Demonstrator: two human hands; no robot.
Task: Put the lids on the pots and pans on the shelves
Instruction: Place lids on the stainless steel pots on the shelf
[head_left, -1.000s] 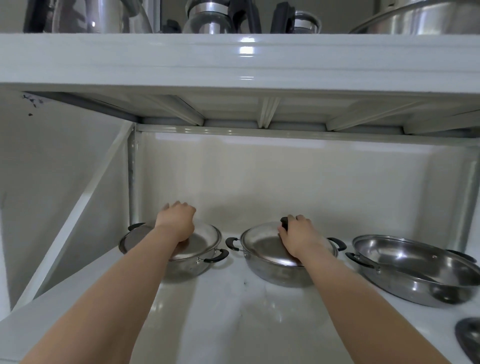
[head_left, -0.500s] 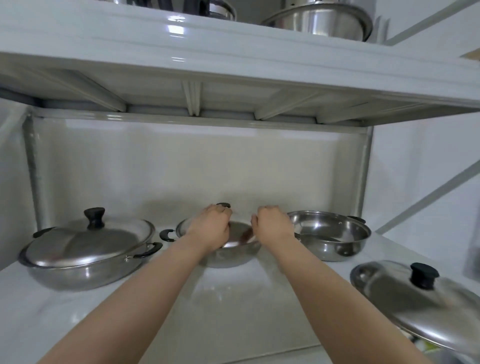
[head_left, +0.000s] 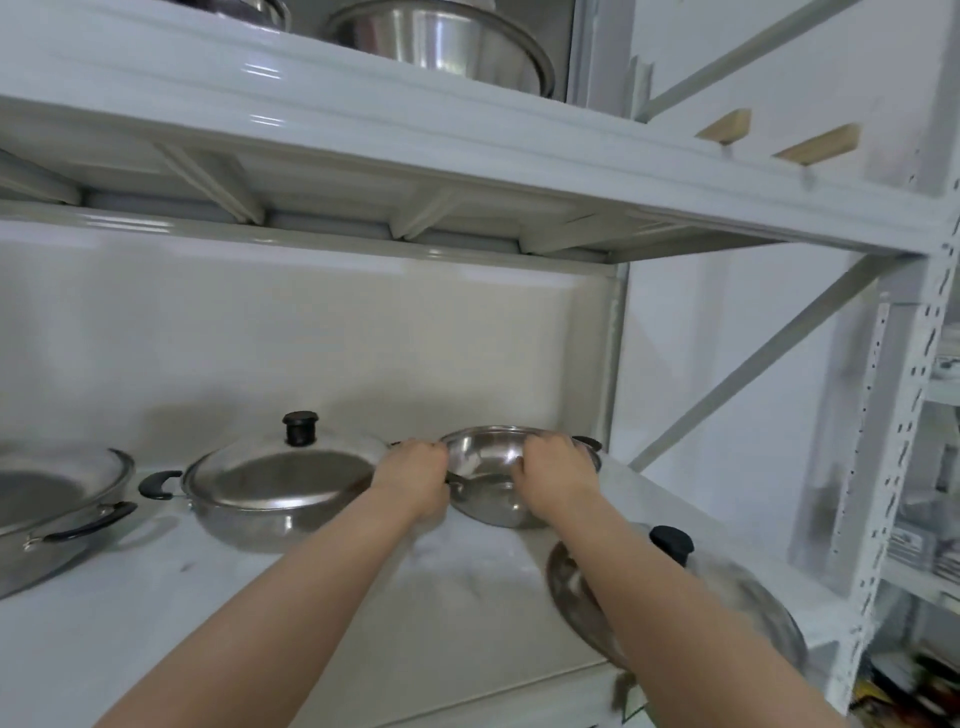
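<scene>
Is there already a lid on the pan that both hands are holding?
No. The pan between the left hand and right hand is open, its shiny inside showing; a loose lid lies nearby.

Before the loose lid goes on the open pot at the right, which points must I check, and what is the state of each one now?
1. Open pot is uncovered: ok.
2. Left hand and right hand grip its rim on both sides: ok.
3. Pot sits level on the shelf: not ok, it looks tilted toward the camera.
4. Loose lid with black knob lies within reach at the front right: ok.
5. A hand is free for the lid: not ok.
6. Lid fits this pot: cannot tell.
</scene>
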